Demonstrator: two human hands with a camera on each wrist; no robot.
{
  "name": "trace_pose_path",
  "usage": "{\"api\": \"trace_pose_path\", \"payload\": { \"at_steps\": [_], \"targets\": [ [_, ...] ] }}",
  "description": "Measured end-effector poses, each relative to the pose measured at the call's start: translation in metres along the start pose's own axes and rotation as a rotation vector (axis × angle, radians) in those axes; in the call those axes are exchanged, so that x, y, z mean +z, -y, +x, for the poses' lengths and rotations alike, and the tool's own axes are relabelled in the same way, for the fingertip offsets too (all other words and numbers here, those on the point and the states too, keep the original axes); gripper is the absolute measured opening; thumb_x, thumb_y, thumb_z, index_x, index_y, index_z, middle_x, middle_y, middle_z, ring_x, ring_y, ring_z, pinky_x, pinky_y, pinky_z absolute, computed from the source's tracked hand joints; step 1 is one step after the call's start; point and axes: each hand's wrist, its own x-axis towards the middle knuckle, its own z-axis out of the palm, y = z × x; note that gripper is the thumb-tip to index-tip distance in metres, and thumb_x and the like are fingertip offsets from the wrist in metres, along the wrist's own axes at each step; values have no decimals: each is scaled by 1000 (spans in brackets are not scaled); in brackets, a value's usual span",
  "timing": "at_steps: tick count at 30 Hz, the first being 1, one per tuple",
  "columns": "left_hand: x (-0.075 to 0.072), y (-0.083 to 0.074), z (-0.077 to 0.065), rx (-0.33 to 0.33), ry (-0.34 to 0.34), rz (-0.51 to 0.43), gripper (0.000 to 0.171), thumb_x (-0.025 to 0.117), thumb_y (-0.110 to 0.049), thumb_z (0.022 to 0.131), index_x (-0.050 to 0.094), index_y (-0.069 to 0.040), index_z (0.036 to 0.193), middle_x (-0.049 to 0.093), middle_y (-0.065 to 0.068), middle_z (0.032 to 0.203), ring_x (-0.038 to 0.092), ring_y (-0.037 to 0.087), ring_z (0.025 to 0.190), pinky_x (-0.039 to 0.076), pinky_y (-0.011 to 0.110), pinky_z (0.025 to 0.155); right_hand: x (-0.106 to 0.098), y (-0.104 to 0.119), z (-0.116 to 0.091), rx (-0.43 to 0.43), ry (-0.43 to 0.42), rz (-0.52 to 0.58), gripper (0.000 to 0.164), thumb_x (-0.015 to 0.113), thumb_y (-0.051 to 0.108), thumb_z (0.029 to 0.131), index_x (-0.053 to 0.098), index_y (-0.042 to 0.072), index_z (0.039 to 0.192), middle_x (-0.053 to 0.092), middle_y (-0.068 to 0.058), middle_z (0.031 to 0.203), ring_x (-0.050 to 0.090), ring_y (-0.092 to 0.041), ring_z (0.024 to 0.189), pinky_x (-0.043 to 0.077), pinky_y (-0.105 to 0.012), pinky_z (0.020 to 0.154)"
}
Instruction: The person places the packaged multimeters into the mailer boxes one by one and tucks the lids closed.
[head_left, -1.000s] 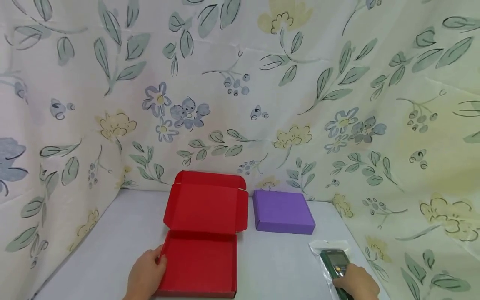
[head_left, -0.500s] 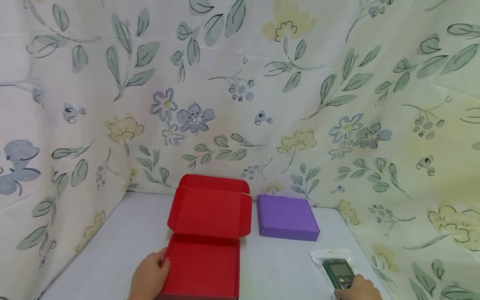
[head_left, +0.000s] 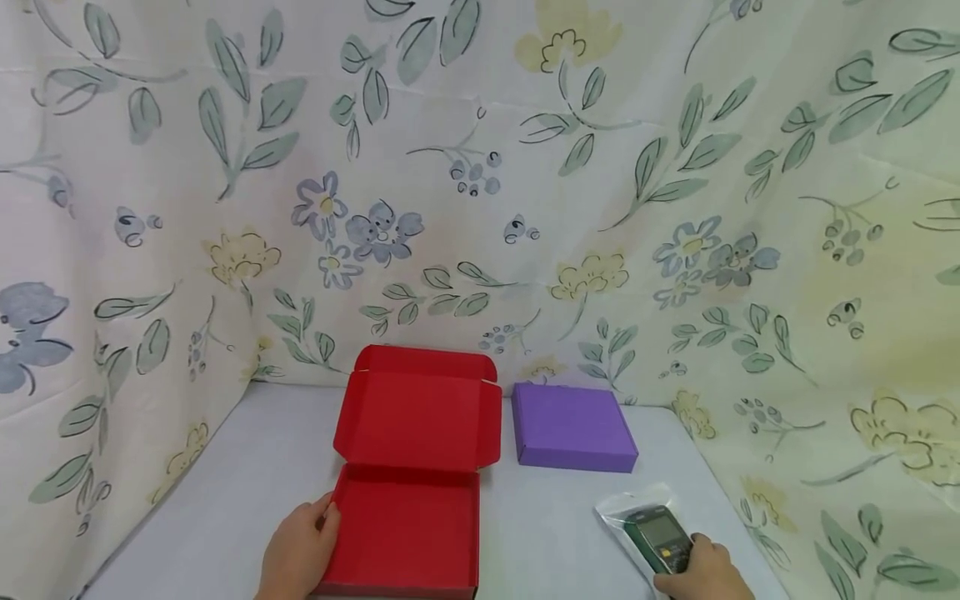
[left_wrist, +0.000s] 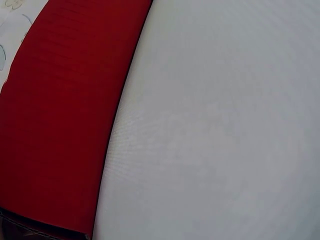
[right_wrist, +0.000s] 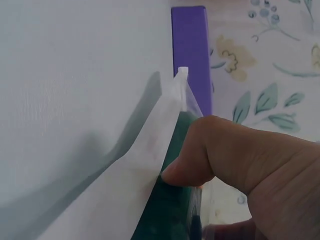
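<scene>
On the white table lies a red cardboard box [head_left: 405, 533] with its lid [head_left: 420, 417] folded back. My left hand [head_left: 296, 546] grips the box's left wall, thumb at the rim. The left wrist view has the box's red side [left_wrist: 65, 115], with the hand out of sight. Over at the right, my right hand [head_left: 705, 568] holds a dark green handheld device [head_left: 658, 537] with a grey screen and an orange button, packed in a clear plastic bag [head_left: 611, 507]. In the right wrist view the thumb [right_wrist: 185, 167] presses the device's green side, and the bag casts a shadow on the table.
A closed purple box [head_left: 576, 427] sits at the back right of the table [head_left: 547, 517]. Floral cloth [head_left: 450, 208] hangs behind the table and along both sides.
My right hand has tilted the bagged device and brought it slightly left, clear of where it lay. My left hand stays on the red box. The head view has shifted a little.
</scene>
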Motion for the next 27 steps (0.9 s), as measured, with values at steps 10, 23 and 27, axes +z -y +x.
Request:
{"api": "trace_pose_path", "payload": {
  "at_steps": [10,23,27],
  "targets": [
    [-3,-4,-2,12,-11,12,50,57,-23,100,57,5,141,60,3,79,53,16,62,53,30,56,-4,25,-20,-170,-50,-8,109,90,44,61,41,-25,129,54,-29,104,56,-34,86,52,-52,78],
    [-1,-4,0,-22,-13,9,51,59,-23,98,57,5,140,61,3,79,54,17,60,53,31,56,4,58,-32,-236,-43,30,105,92,39,56,46,-16,133,56,-20,107,56,-29,88,53,-50,81],
    [-1,-4,-2,-25,-12,4,50,58,-24,99,57,5,141,61,4,79,54,17,60,53,31,56,6,68,-37,-284,-35,36,102,93,36,56,48,-13,133,56,-19,110,56,-28,89,54,-49,80]
  ]
}}
